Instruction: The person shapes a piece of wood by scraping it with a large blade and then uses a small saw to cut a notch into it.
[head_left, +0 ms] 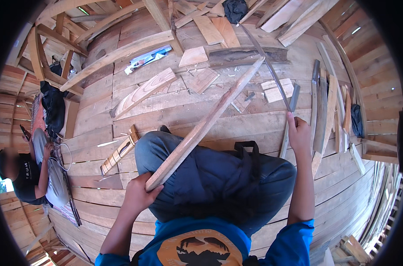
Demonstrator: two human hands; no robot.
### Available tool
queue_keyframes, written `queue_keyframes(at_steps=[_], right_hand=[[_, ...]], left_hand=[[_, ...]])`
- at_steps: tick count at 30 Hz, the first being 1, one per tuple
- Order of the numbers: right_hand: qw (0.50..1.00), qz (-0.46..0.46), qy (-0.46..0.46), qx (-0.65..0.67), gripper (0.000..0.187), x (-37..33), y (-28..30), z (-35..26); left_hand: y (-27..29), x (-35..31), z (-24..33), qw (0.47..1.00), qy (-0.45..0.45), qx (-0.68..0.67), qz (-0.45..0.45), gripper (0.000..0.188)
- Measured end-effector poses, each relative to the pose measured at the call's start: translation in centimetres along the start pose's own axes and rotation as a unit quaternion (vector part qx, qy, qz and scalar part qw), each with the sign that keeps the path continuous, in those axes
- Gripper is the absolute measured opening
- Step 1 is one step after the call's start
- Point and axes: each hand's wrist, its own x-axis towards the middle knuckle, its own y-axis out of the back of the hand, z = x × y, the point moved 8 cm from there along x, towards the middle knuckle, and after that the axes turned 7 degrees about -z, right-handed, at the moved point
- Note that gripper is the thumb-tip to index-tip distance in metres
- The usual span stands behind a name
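My left hand [141,191] is closed around the near end of a long wooden stick [210,120]. The stick slants up and away to the right over my lap, narrowing to a point at its far end. In my right hand [299,132] is a machete [274,76], its long thin blade reaching forward and left. The handle is hidden by my fingers. Blade and stick cross in view near the stick's pointed tip; whether they touch I cannot tell. Beside my left knee lies a wooden sheath [119,153] wrapped with bands.
Cut boards [146,92] and shavings lie on the plank floor [93,116] ahead. Long wood strips [330,116] rest at the right near the wall. A wooden frame [117,58] stands at the far left. Another person [35,173] sits at the left.
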Motion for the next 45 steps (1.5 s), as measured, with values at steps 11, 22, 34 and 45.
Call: queue_keyframes(at_steps=[11, 22, 34, 45], right_hand=[[0.894, -0.115, -0.038, 0.431, 0.055, -3.3, -8.2, -4.4], [0.907, -0.053, -0.025, 0.418, 0.056, -5.2, -5.0, -1.4], [0.944, -0.072, 0.318, -0.055, 0.057, -9.6, -8.9, -16.2], [0.950, -0.054, 0.290, -0.100, 0.058, -2.9, -8.2, -13.3]], left_hand=[[-0.8, -0.1, -1.4, 0.998, 0.043, -0.035, 0.017, 0.030], [0.2, -0.1, -0.3, 0.997, 0.067, 0.030, 0.026, 0.037], [0.8, 0.3, 0.4, 0.993, 0.075, 0.086, 0.006, 0.052], [0.5, -0.2, -0.2, 0.998, 0.046, 0.048, 0.021, 0.051]])
